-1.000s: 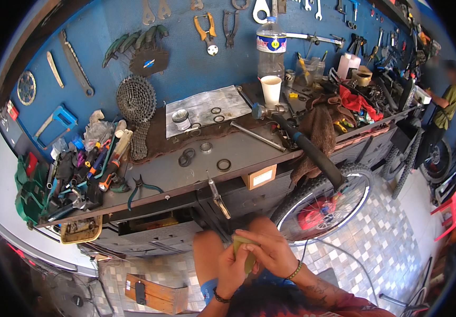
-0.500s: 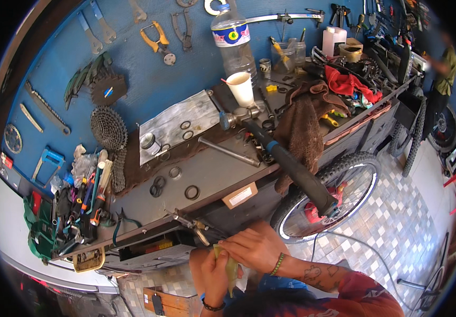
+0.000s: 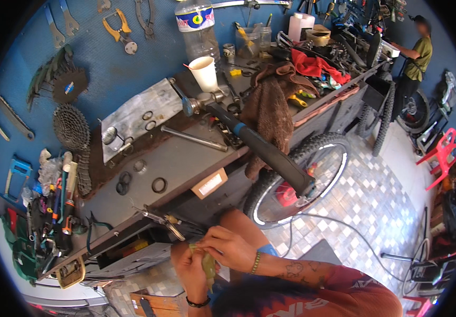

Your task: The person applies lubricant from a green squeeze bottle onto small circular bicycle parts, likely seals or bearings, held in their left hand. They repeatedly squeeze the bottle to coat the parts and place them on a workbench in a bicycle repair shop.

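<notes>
Both hands are together at the bottom middle, in front of the workbench. My left hand [image 3: 190, 267] is closed around a limp yellow-green pouch [image 3: 208, 266], which looks like a soft plastic bag and hangs downward to a narrow end. My right hand [image 3: 228, 247] pinches the pouch's upper end, fingertips against the left hand. Its exact kind and contents cannot be made out. Just above the hands, a metal clamp-like tool [image 3: 164, 221] sticks out from the bench edge.
On the bench [image 3: 186, 162] lie black rings [image 3: 159, 185], a metal tube [image 3: 193, 138] and a paper cup [image 3: 204, 74]. A bicycle fork tube [image 3: 270, 150] juts over the edge beside a wheel [image 3: 339, 174]. Hand tools [image 3: 62, 211] crowd the left end. Another person [image 3: 418, 55] stands far right.
My view has turned rightward, so the bench sits further left and more of the other person and a red chair shows. Both hands stay on the pouch, the fingers slightly shifted.
</notes>
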`<state>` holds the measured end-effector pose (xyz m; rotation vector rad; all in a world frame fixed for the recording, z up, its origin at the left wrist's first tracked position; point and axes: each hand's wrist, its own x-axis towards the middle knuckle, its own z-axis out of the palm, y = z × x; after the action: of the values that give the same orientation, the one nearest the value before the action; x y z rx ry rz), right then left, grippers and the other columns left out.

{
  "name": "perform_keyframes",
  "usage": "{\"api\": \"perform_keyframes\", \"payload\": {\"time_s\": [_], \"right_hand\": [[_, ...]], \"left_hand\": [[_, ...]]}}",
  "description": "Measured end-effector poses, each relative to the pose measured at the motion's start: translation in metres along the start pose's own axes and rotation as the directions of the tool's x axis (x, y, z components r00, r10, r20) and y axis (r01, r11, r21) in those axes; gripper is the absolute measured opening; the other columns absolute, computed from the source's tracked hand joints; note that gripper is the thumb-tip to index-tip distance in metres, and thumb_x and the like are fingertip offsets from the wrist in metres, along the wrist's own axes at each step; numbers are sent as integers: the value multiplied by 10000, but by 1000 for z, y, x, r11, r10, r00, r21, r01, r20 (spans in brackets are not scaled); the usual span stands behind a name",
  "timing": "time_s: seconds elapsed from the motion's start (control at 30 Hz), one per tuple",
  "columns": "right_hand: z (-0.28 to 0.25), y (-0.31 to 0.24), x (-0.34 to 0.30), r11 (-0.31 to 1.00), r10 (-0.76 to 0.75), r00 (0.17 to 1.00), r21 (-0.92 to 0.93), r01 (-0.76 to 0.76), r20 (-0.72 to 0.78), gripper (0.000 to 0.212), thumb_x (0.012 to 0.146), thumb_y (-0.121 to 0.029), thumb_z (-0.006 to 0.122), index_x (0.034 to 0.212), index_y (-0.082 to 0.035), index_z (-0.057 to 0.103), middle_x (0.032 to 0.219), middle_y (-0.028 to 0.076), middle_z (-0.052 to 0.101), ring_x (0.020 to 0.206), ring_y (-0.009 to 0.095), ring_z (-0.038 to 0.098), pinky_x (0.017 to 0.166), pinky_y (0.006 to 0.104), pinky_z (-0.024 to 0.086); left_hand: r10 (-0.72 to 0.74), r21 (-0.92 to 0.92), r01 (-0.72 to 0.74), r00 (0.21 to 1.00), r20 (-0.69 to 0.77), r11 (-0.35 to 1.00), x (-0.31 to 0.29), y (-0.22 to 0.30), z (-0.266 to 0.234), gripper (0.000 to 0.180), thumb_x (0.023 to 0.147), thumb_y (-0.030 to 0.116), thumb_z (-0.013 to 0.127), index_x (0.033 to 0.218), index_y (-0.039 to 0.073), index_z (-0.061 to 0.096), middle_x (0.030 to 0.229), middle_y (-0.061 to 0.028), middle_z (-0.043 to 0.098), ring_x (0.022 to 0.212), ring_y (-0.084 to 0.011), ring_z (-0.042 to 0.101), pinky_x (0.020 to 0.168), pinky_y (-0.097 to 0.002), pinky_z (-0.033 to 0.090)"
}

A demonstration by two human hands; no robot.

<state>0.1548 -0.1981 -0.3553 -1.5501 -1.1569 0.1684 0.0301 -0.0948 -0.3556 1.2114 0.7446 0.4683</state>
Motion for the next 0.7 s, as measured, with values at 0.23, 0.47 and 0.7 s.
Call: {"api": "perform_keyframes", "payload": {"time_s": [0.23, 0.47, 0.7], "right_hand": [[19, -8, -10, 970, 146, 989, 193, -151, 38, 160, 968, -95, 746, 1115, -60, 801, 1114, 99, 682, 897, 215, 726, 743, 346, 605], [37, -13, -11, 957, 188, 982, 220, -190, 28, 178, 936, -70, 770, 1108, -79, 813, 1108, 92, 687, 943, 232, 717, 807, 338, 600], [34, -13, -20, 935, 214, 977, 292, -203, -4, 202, 934, -64, 778, 1134, -56, 806, 1114, 108, 679, 1028, 227, 697, 867, 322, 581]], "left_hand": [[7, -174, -11, 1000, -23, 985, -8, -17, -21, 194, 1074, 137, 549, 1033, -2, 679, 742, -122, 697, 514, -200, 662, 446, -293, 530], [-7, -236, 11, 1000, 20, 972, -14, -13, -37, 244, 1086, 191, 552, 1050, -16, 678, 769, -115, 706, 551, -185, 668, 484, -290, 535], [65, -104, -59, 997, 49, 993, -18, -5, -31, 354, 1084, 326, 618, 1012, -15, 682, 760, -108, 690, 562, -182, 662, 494, -295, 525]]}}
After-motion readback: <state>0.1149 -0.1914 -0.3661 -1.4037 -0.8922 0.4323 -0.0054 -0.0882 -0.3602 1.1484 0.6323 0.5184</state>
